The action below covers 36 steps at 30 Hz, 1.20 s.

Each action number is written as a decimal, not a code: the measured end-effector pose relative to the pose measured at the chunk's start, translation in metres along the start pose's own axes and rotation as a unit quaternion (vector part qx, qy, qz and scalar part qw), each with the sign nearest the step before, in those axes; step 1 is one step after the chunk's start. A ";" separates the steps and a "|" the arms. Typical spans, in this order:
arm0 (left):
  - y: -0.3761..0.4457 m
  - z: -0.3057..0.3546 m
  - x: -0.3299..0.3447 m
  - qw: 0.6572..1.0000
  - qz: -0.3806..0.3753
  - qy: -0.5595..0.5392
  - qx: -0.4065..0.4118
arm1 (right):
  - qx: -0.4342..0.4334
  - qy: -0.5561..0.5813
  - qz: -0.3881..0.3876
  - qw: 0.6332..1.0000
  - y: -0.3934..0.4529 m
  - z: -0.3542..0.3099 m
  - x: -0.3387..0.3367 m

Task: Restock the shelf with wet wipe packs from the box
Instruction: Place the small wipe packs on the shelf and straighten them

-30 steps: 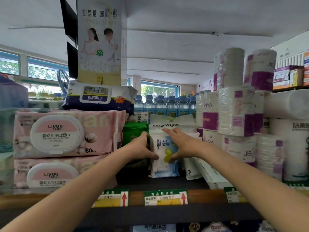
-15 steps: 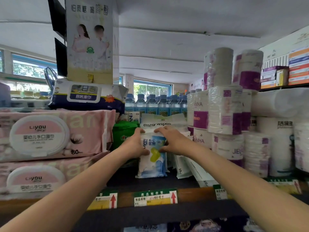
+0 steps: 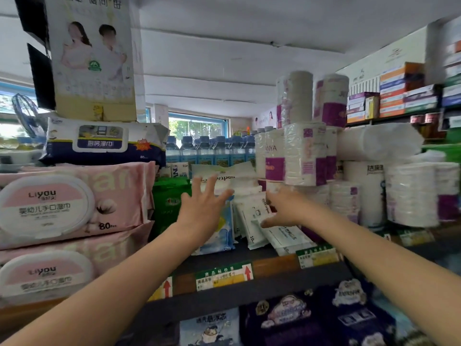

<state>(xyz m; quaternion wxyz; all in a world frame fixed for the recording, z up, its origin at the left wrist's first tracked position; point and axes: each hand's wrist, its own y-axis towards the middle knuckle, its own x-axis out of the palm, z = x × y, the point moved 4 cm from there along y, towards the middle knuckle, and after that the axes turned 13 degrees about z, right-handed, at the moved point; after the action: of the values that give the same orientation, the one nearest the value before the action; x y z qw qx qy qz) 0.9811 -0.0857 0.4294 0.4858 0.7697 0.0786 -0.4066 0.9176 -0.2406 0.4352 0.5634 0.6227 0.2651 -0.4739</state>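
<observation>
Head view: your left hand [image 3: 203, 211] is spread wide, fingers fanned and straight, holding nothing. It sits in front of the blue pack [image 3: 223, 233], which stands upright on the shelf [image 3: 224, 260], long axis vertical. Whether the palm touches the pack cannot be told. Your right hand [image 3: 283, 208] is blurred; its fingers look loosely extended, and a grip cannot be told, though it appears to hold nothing. It hovers over the white packs [image 3: 254, 221], which lean toward 10 o'clock against the blue pack.

The blue pack lies directly behind your left hand, so that hand is the nearer one; from your right hand it sits at about 8 o'clock, close by. The box is not in view, so the next pack probably has to come from below or behind you.

At 9 o'clock, pink packs [image 3: 69, 206] are stacked flat; at 2 o'clock stand paper rolls [image 3: 304, 153].
</observation>
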 end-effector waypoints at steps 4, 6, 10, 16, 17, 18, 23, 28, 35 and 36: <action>-0.002 0.018 0.023 0.990 -0.125 0.055 0.037 | 0.023 0.050 -0.042 0.998 -0.010 -0.007 0.013; -0.005 0.025 0.034 0.985 -0.154 0.076 0.035 | 0.011 0.053 -0.028 0.998 -0.009 -0.013 0.019; -0.003 0.030 0.044 0.983 -0.152 0.097 0.023 | -0.003 0.040 -0.049 0.998 -0.003 -0.022 0.031; 0.010 0.026 0.060 0.977 -0.153 0.143 0.035 | 0.012 0.046 -0.078 0.996 0.008 -0.023 0.038; 0.011 0.025 0.059 0.977 -0.153 0.144 0.038 | 0.008 0.045 -0.078 0.996 0.009 -0.022 0.037; 0.010 0.025 0.058 0.977 -0.158 0.138 0.038 | 0.005 0.043 -0.077 0.996 0.010 -0.021 0.037; 0.007 0.024 0.039 0.979 -0.178 0.098 0.025 | 0.031 0.010 -0.108 0.994 0.010 -0.007 0.034; 0.008 0.025 0.029 0.981 -0.123 0.125 0.078 | 0.040 0.017 -0.116 0.992 0.001 -0.004 0.032; 0.012 0.018 0.030 0.982 -0.133 0.111 0.070 | 0.078 0.152 0.100 0.980 0.011 -0.011 0.018; 0.013 0.018 0.029 0.983 -0.135 0.108 0.068 | 0.079 0.169 0.129 0.974 0.015 -0.013 0.020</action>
<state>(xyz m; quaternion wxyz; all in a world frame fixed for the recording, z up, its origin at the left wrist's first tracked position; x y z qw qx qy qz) 0.9968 -0.1146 0.4143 0.3614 0.8230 0.2057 -0.3870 0.9424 -0.2355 0.4235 0.5155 0.7653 0.2356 -0.3049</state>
